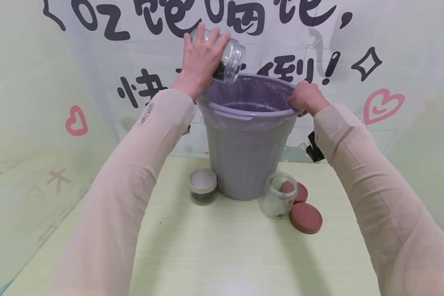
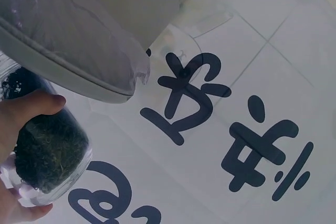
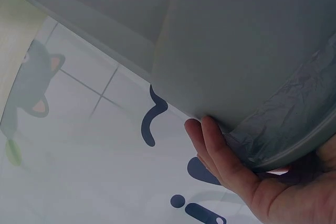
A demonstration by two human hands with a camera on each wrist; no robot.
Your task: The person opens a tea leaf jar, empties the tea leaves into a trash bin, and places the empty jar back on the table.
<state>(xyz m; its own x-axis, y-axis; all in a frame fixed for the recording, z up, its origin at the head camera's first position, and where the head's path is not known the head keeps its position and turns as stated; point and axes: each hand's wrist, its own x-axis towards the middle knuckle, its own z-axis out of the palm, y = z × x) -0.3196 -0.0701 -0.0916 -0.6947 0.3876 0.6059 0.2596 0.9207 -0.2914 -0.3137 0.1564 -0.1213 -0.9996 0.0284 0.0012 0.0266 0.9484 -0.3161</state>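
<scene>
My left hand (image 1: 203, 57) grips a clear glass jar (image 1: 234, 57) tilted on its side, its mouth over the left rim of a grey trash can (image 1: 246, 160). Dark dried leaves, like loose tea (image 2: 50, 150), lie inside the jar in the left wrist view. A thin plastic bag (image 1: 222, 92) lines the can and folds over its rim. On the can's right side my right hand (image 1: 308, 98) holds the rim; in the right wrist view its fingers (image 3: 220, 156) lie curled against the outside, under the edge.
A lidded jar (image 1: 203, 187) with dark contents stands left of the can on the pale table (image 1: 214, 255). To the right are an open glass jar (image 1: 280, 201) and two red lids (image 1: 306, 218). Behind hangs a white sheet (image 1: 163, 131) with black lettering.
</scene>
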